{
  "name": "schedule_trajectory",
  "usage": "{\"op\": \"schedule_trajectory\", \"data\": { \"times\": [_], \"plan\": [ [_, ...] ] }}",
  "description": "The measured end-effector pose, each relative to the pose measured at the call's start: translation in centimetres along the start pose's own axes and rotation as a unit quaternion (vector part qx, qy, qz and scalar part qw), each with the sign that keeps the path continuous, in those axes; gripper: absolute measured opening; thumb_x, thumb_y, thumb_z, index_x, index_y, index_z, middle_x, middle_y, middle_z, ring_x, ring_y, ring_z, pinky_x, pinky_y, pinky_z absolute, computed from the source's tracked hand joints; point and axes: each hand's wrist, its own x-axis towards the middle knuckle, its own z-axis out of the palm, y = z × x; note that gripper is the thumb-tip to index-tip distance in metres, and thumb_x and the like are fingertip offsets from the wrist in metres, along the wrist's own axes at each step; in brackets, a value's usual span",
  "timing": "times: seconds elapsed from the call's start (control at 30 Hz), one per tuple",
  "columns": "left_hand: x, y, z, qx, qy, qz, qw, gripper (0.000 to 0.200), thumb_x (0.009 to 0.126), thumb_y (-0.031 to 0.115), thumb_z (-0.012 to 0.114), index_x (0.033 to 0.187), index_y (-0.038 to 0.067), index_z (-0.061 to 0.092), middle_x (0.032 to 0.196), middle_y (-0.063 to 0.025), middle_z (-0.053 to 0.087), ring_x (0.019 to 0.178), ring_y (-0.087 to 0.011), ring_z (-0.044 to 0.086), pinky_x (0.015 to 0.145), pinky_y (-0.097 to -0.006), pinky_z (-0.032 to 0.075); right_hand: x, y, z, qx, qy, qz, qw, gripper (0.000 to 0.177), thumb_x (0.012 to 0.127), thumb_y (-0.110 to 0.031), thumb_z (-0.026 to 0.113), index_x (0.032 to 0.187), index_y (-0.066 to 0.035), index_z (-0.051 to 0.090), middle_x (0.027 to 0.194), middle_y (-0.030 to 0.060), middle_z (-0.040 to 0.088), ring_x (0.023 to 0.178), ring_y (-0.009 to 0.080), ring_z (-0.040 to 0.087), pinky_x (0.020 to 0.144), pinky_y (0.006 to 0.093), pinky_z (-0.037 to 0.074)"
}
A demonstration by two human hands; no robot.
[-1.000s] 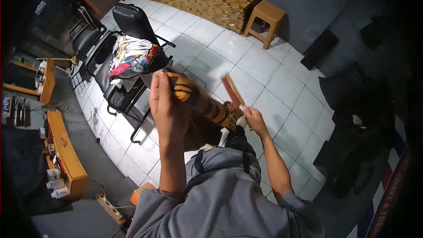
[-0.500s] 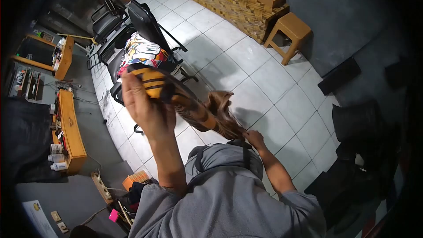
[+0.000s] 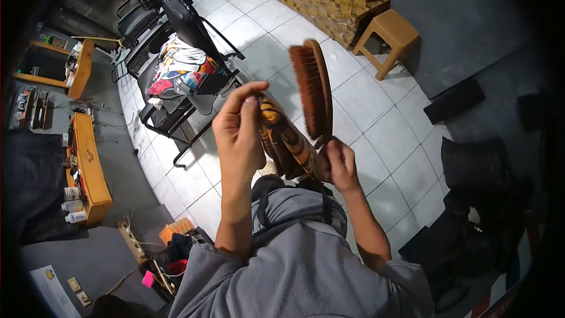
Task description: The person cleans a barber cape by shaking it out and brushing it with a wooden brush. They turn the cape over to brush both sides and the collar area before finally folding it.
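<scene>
A black, brown and orange patterned cloth (image 3: pixel 291 144) is stretched between my two hands in front of my waist. My left hand (image 3: pixel 238 126) is closed on its upper end, near the yellow-and-black striped part. Lower and to the right, my right hand (image 3: pixel 338 166) is closed at the base of a brush (image 3: pixel 318 91) with a curved wooden back and reddish-brown bristles. The brush stands up above my fist, bristles facing left. The cloth's lower end reaches the same fist; the fingers there partly hide how it is gripped.
A black padded chair (image 3: pixel 181 9) carries a bundled colourful cloth (image 3: pixel 182 65). Wooden shelves (image 3: pixel 91 168) with bottles line the left wall. A brown plastic stool (image 3: pixel 391 32) stands beside a woven-panel counter (image 3: pixel 329 15). Dark cushions (image 3: pixel 477 162) lie on the right. White tiles cover the floor.
My left hand has come down and right, and my right hand has risen slightly. The patterned cloth is now shorter and more bunched. The brush has swung upright and shows clearly.
</scene>
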Motion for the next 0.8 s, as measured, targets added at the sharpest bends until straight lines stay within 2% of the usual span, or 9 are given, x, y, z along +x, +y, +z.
{"op": "schedule_trajectory", "data": {
  "times": [0.07,0.17,0.27,0.33,0.47,0.57,0.67,0.73,0.8],
  "plan": [
    [0.2,-0.2,-0.1,0.018,-0.044,0.017,0.999,0.023,0.095,0.01,0.047,0.112,-0.002,0.056,0.086,0.0002,0.058,0.071,-0.0027,0.053,0.059,-0.0151,0.041,-0.7,-0.1,2.1,0.048,-0.062,-0.052,0.996,0.031,0.097,-0.031,0.045,0.092,-0.004,0.057,0.059,-0.0049,0.043,0.047,0.0028,0.036,0.043,0.0193,0.029],
    [1.1,1.1,0.1,-0.022,-0.012,0.087,0.996,0.019,0.095,0.006,0.045,0.107,-0.002,0.057,0.089,0.0006,0.057,0.071,-0.0011,0.046,0.062,-0.0149,0.036,0.0,3.2,2.6,0.127,-0.094,0.096,0.983,0.033,0.094,-0.032,0.05,0.095,-0.001,0.06,0.059,-0.0007,0.048,0.046,0.0057,0.041,0.043,0.0226,0.034],
    [2.0,2.9,-1.0,-0.103,-0.017,0.132,0.986,0.02,0.094,0.006,0.046,0.109,-0.003,0.056,0.089,0.0004,0.056,0.068,-0.0002,0.043,0.06,-0.0138,0.034,1.2,14.0,-1.9,-0.256,-0.031,0.01,0.966,0.04,0.092,-0.037,0.05,0.08,0.001,0.06,0.056,0.004,0.05,0.05,0.011,0.045,0.046,0.0288,0.039],
    [2.8,3.8,-1.6,-0.052,-0.019,0.155,0.986,0.021,0.095,0.007,0.045,0.109,-0.003,0.056,0.089,0.0001,0.056,0.068,0.0,0.043,0.058,-0.0137,0.033,0.3,20.7,-7.8,-0.42,-0.062,0.147,0.893,0.048,0.087,-0.044,0.052,0.077,0.002,0.063,0.064,0.0132,0.059,0.059,0.0215,0.058,0.058,0.0367,0.046],
    [3.1,3.7,-2.4,0.005,-0.117,0.223,0.968,0.027,0.089,0.002,0.05,0.114,-0.006,0.054,0.099,-0.0041,0.056,0.082,-0.0065,0.049,0.074,-0.018,0.04,-3.7,25.6,-13.9,-0.596,0.018,0.319,0.737,0.056,0.084,-0.054,0.05,0.081,0.0,0.066,0.081,0.0232,0.064,0.083,0.0366,0.063,0.075,0.0455,0.049],
    [3.6,3.6,-2.6,0.105,-0.205,0.218,0.948,0.048,0.071,-0.008,0.057,0.118,-0.002,0.054,0.095,-0.0085,0.057,0.087,-0.0127,0.055,0.078,-0.0229,0.043,-5.3,28.6,-16.3,-0.616,0.149,0.262,0.728,0.056,0.085,-0.054,0.049,0.083,-0.001,0.066,0.082,0.022,0.065,0.08,0.0374,0.064,0.072,0.0443,0.049],
    [3.9,2.7,-2.5,0.22,-0.154,0.23,0.935,0.039,0.069,-0.007,0.064,0.107,0.004,0.063,0.088,-0.0086,0.062,0.079,-0.0158,0.061,0.073,-0.0245,0.047,-3.0,21.7,-13.5,-0.439,0.198,0.183,0.857,0.048,0.088,-0.047,0.052,0.088,0.0,0.064,0.07,0.0163,0.062,0.064,0.0314,0.063,0.062,0.0391,0.048],
    [3.9,2.7,-2.3,0.307,-0.119,0.236,0.914,0.034,0.072,-0.009,0.064,0.104,0.001,0.064,0.092,-0.0057,0.066,0.082,-0.0119,0.061,0.076,-0.0234,0.047,-1.3,18.0,-11.1,-0.276,0.225,0.054,0.933,0.039,0.092,-0.038,0.051,0.088,-0.001,0.061,0.056,0.0026,0.052,0.041,0.014,0.048,0.039,0.0281,0.037],
    [3.7,2.5,-1.2,0.327,-0.064,0.268,0.904,0.024,0.072,-0.007,0.065,0.095,0.001,0.066,0.078,-0.0065,0.065,0.073,-0.0142,0.062,0.068,-0.0247,0.048,-0.2,8.3,-4.1,-0.03,0.232,0.027,0.972,0.031,0.096,-0.033,0.047,0.092,-0.004,0.058,0.053,-0.0039,0.038,0.038,0.0033,0.031,0.034,0.0218,0.024]
  ]
}}
